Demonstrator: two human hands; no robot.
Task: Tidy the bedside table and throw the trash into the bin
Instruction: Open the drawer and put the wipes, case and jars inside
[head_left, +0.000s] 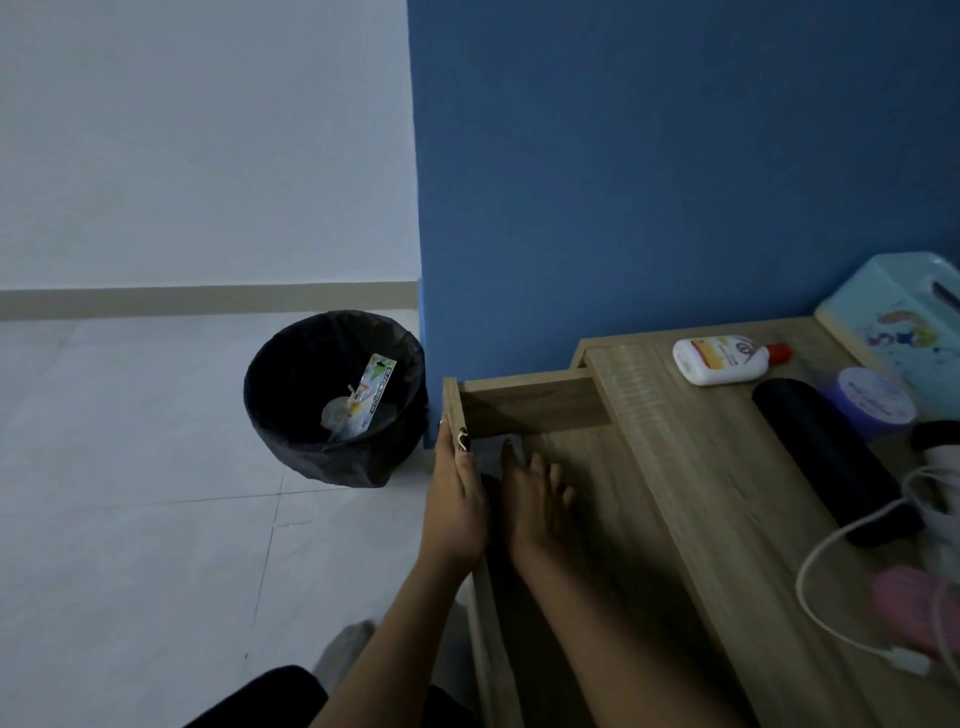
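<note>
Bedside table (691, 499) stands against the blue wall (675, 156), and its drawer (524, 405) is pulled out toward the bin (335, 397). The left hand (457, 504) lies flat along the drawer front, fingers together and the thumb hooked over the top edge. The right hand (537, 499) reaches down inside the drawer with fingers spread. It is dark in there, so I cannot tell if this hand touches or holds anything, though something grey seems to lie under the fingertips.

To do this step well, I think the left hand should keep the drawer steady while the right hand feels the bottom slowly and takes one item at a time.

On the table top lie a white lotion bottle (722, 366), a long black case (831, 462), a purple jar (878, 400), a light blue tissue box (898, 312), a white charging cable (841, 540) and something pink (909, 608) at the edge. The bin, lined with a black bag, stands on the floor near the drawer and already holds a wrapper (371, 397). The open drawer itself stands between the person and the table top, so it may need closing first.
</note>
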